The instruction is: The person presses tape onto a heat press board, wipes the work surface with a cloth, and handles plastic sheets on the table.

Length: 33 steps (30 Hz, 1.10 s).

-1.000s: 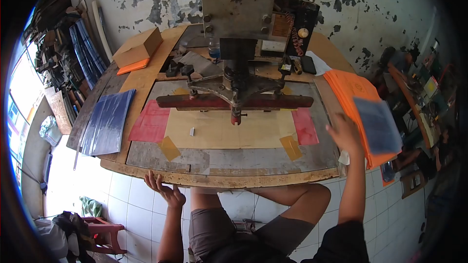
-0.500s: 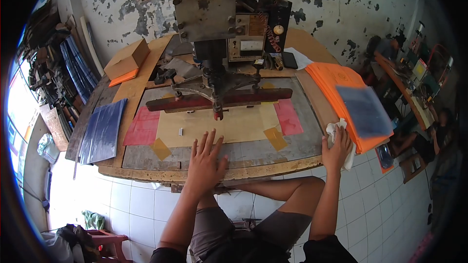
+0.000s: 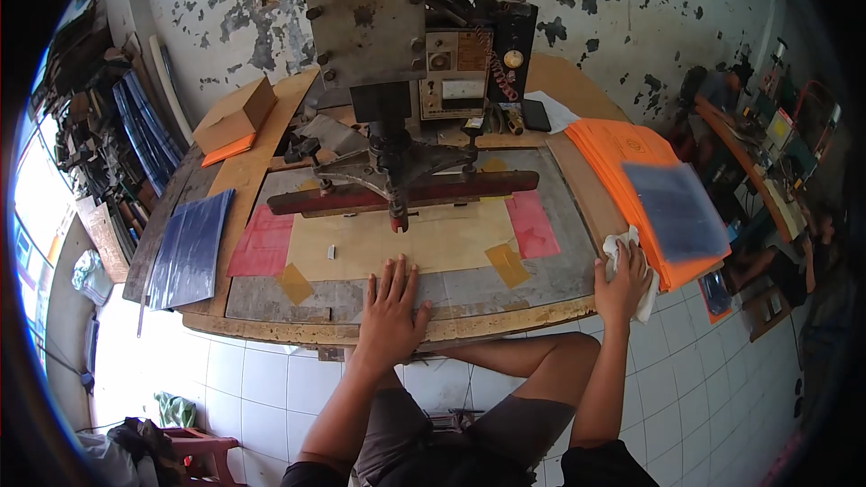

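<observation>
A tan sheet (image 3: pixel 446 239) lies flat at the centre of the frame, beneath the press's dark crossbar (image 3: pixel 483 187). The left hand (image 3: pixel 392 311), over the table edge half a second ago, has settled a little lower, its fingers closer together; it is flat, holds nothing, and its fingertips overlap the sheet's front border, which looks like steadying it. At right of centre, the right hand (image 3: pixel 622 287) stays bent over a crumpled white cloth (image 3: pixel 621 241); whether it grips the cloth I cannot tell. Glossy brown tape (image 3: pixel 508 265) and pink sheets (image 3: pixel 534 224) flank the tan one on a scuffed grey board (image 3: pixel 559 278). Farther out are an orange stack (image 3: pixel 600 146) with clear plastic (image 3: pixel 677 212) on top at right, bluish plastic sheets (image 3: pixel 194 248) at left, and a square-edged cardboard box (image 3: pixel 234 114) at upper left.
</observation>
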### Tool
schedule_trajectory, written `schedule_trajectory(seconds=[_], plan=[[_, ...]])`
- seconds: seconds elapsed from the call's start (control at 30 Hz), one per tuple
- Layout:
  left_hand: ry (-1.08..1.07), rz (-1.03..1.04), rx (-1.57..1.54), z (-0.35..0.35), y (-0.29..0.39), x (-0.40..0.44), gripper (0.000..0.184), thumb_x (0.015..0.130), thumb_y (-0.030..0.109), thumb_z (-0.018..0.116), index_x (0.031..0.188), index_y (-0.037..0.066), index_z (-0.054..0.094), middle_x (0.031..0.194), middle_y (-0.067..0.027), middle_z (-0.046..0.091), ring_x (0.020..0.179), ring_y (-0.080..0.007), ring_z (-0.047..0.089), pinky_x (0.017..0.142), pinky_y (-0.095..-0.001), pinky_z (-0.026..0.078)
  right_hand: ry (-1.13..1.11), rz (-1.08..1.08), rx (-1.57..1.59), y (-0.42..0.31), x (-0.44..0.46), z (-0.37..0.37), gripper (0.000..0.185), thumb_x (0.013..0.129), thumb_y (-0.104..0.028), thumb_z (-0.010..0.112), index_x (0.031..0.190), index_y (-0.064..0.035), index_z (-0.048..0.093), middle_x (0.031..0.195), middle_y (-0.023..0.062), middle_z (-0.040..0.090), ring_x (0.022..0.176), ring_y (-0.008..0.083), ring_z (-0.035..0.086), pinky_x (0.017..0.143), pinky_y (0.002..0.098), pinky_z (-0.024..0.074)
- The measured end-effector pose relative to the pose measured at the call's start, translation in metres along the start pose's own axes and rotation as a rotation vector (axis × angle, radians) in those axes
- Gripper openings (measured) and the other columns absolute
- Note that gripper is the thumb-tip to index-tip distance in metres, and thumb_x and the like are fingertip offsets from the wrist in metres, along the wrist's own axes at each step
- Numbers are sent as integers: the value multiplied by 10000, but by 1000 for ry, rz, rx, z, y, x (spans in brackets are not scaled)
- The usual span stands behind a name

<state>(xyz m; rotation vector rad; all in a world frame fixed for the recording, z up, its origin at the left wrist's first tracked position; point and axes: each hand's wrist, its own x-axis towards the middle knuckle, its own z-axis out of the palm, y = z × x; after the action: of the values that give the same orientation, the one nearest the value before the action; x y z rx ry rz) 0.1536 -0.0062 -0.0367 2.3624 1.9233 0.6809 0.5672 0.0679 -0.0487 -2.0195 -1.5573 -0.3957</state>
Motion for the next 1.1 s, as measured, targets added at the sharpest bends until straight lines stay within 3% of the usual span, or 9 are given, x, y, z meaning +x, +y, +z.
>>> schedule_trajectory(seconds=[0.4,0.6,0.7,0.8,0.9,0.97,1.1], plan=[[-47,43,-2,-8,18,-27,713,1061,403,548,1618,-18,408,1731,-268,295,1613,-457,258,1293,-628,195,27,-23,56,6,-1,4,471,1007,-292,686,1454,-155,621,1616,163,468,1518,370,412,1243,607,264],[-78,97,-31,-15,22,-37,713,1056,408,578,1617,-1,420,1728,-255,311,1609,-454,268,1284,-633,215,13,5,159,4,1,-4,342,987,-144,712,1325,-142,662,1514,91,552,1458,317,479,1168,561,315],[-88,113,-24,-23,27,-38,716,1040,401,616,1614,16,434,1720,-245,334,1600,-441,300,1276,-616,251,-6,1,214,4,4,-8,309,971,-47,703,1270,-114,659,1426,83,608,1369,344,558,1112,540,390],[-75,154,-222,-35,20,-35,691,1017,350,677,1591,23,476,1700,-229,383,1560,-428,386,1260,-580,309,-10,24,667,-12,4,-24,340,951,36,659,1268,-87,657,1352,126,647,1275,388,621,1084,492,461],[-88,109,-477,-50,6,-36,642,988,317,729,1531,25,549,1650,-204,465,1520,-395,451,1240,-547,355,82,-71,907,-63,-11,-43,407,905,89,637,1274,-80,662,1295,155,666,1227,422,642,1067,446,503],[-34,88,-375,-58,-10,-39,626,968,285,751,1507,21,572,1629,-197,493,1513,-393,461,1238,-529,364,67,-279,986,-115,-31,-72,444,865,97,640,1265,-91,680,1307,158,670,1268,408,630,1119,468,474],[16,55,-200,-58,-33,-51,602,954,286,754,1477,29,603,1610,-163,526,1514,-376,464,1243,-537,352,-404,-870,761,-166,-65,-62,499,880,-48,743,1354,-171,648,1526,109,545,1425,361,526,1185,608,385]])
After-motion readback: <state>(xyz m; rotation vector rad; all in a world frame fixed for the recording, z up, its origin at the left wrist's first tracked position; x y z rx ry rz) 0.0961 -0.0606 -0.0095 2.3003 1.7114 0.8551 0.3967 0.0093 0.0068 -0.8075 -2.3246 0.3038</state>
